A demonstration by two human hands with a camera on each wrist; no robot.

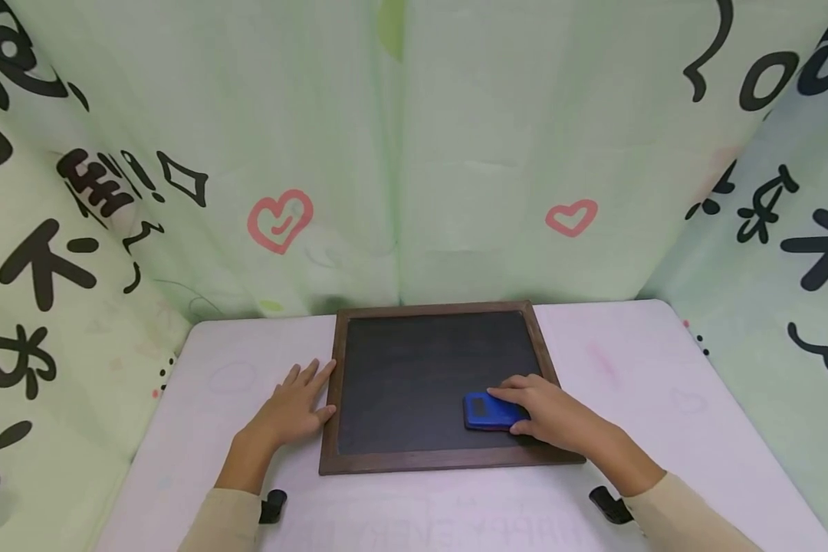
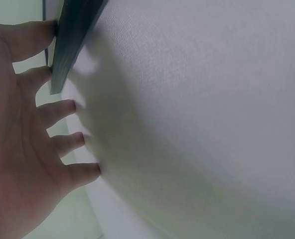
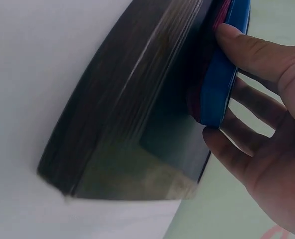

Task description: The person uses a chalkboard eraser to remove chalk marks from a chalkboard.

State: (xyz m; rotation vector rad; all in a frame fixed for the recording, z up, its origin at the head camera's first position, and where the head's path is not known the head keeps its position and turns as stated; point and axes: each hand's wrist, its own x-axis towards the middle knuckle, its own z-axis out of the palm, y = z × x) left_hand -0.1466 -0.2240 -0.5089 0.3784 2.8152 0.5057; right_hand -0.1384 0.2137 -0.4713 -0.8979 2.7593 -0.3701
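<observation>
A small blackboard (image 1: 414, 368) in a dark brown wooden frame lies flat on the table. My right hand (image 1: 552, 410) grips a blue chalkboard eraser (image 1: 486, 412) against the lower right part of the black surface. In the right wrist view, the thumb and fingers hold the sides of the eraser (image 3: 220, 94), whose reddish underside faces the board. My left hand (image 1: 293, 406) lies at the board's left edge with its fingers spread. In the left wrist view, the thumb and index fingertip touch the frame (image 2: 70, 50), and the other fingertips reach the tabletop.
The board lies on a pale pinkish-white table (image 1: 662, 399) with rounded far corners. Pale green curtains (image 1: 469, 192) with black writing and pink hearts hang behind it and at both sides. Black straps (image 1: 610, 506) show at both wrists.
</observation>
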